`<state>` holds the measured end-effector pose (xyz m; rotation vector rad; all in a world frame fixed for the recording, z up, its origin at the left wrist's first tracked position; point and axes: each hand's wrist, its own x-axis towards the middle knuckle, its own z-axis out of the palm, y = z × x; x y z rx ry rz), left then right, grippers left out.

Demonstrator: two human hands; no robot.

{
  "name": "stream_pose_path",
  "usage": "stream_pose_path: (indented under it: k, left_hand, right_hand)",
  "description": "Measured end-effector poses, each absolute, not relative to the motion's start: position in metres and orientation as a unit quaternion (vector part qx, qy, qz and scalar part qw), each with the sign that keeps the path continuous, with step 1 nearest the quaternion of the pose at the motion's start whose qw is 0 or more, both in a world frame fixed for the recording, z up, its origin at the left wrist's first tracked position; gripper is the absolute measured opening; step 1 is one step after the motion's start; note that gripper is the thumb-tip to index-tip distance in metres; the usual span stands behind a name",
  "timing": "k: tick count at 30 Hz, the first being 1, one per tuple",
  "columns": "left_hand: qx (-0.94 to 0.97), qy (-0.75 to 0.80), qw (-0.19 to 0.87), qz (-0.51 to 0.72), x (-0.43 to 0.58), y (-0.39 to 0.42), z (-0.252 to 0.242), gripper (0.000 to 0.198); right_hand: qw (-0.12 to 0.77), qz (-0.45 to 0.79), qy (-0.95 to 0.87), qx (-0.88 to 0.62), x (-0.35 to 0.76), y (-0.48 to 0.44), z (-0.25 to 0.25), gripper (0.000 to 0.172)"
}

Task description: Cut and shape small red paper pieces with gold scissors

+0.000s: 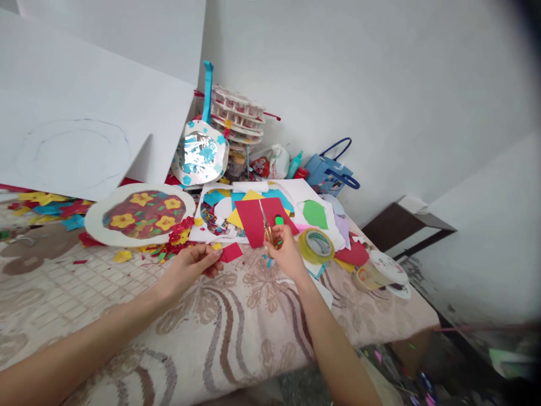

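My left hand (pixel 199 259) pinches a small red paper piece (pixel 231 252) between thumb and fingers, above the patterned tablecloth. A bit of yellow shows beside its fingertips. In my right hand (pixel 284 246) is a pair of scissors (pixel 265 220), gripped by the handles with the blades pointing up and away. The blades lie over a larger red paper sheet (pixel 247 217) and are apart from the small piece. A green-capped item (pixel 279 220) shows just beyond my right fingers. Left of my hands lies a white scalloped panel (pixel 95 225) with yellow flowers on its clear middle.
A roll of clear yellowish tape (pixel 316 246) stands right of my right hand. Colored paper scraps (pixel 315 214) spread behind. At the back are a tiered white stack (pixel 239 113), a blue bag (pixel 329 173) and a large white board (pixel 84 101). The tablecloth edge (pixel 435 321) is at right.
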<state>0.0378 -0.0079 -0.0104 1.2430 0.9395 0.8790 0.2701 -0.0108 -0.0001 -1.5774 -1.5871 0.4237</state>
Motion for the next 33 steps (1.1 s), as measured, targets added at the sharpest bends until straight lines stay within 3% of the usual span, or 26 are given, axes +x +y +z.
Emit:
stream_pose_path:
  k: [3,6,10,18,33]
  left_hand:
    - [0.543,0.400,0.626,0.391,0.038,-0.008,-0.010,0.028]
    - [0.553,0.394,0.614,0.402,0.038,-0.009,-0.009,0.027]
    - [0.577,0.389,0.596,0.401,0.038,-0.011,-0.006,0.028]
    - [0.538,0.364,0.649,0.396,0.041,-0.010,-0.014,0.023]
    - [0.497,0.392,0.652,0.416,0.040,-0.007,-0.011,0.022]
  right_hand:
    - [0.485,0.377,-0.583,-0.531,0.249,-0.017,-0.004,0.020]
    - [0.499,0.468,-0.528,-0.503,0.223,-0.026,-0.012,0.025]
    - [0.525,0.495,-0.500,-0.479,0.199,-0.033,-0.017,0.035]
    - [0.568,0.462,-0.491,-0.471,0.198,-0.035,-0.019,0.032]
    - [0.537,0.485,-0.509,-0.466,0.200,-0.034,-0.020,0.035]
